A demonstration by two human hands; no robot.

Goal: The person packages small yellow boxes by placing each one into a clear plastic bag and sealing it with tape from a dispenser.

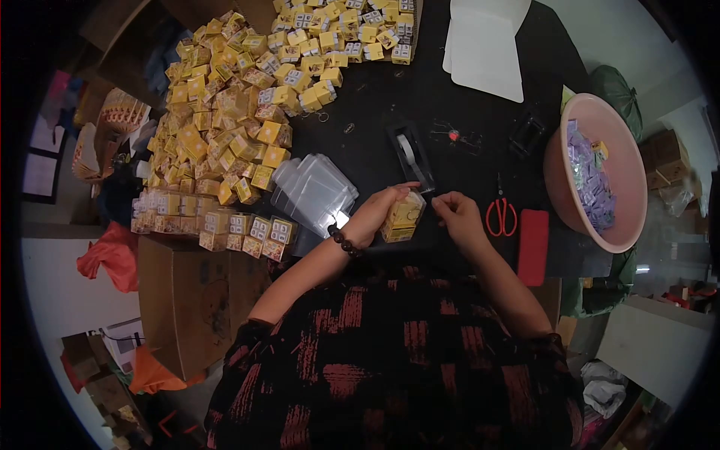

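Note:
My left hand [379, 214], with a dark bead bracelet at the wrist, is closed around a small yellow box [403, 219] in clear packaging. Just right of the box, my right hand [456, 215] has its thumb and fingertips pinched together; whatever they hold, if anything, is too small to make out. A black tape dispenser [409, 156] with a roll of tape stands right beyond both hands. Flat clear plastic sheets or sleeves [319, 191] lie to the left of my left hand. Red-handled scissors [500, 215] lie to the right of my right hand.
A large pile of small yellow boxes [217, 127] covers the table's left side. At the right stands a pink basin [634, 217] holding purple packets. A red case [533, 247] lies near the front edge, white sheets [486, 49] at the back. A cardboard box [187, 300] stands below left.

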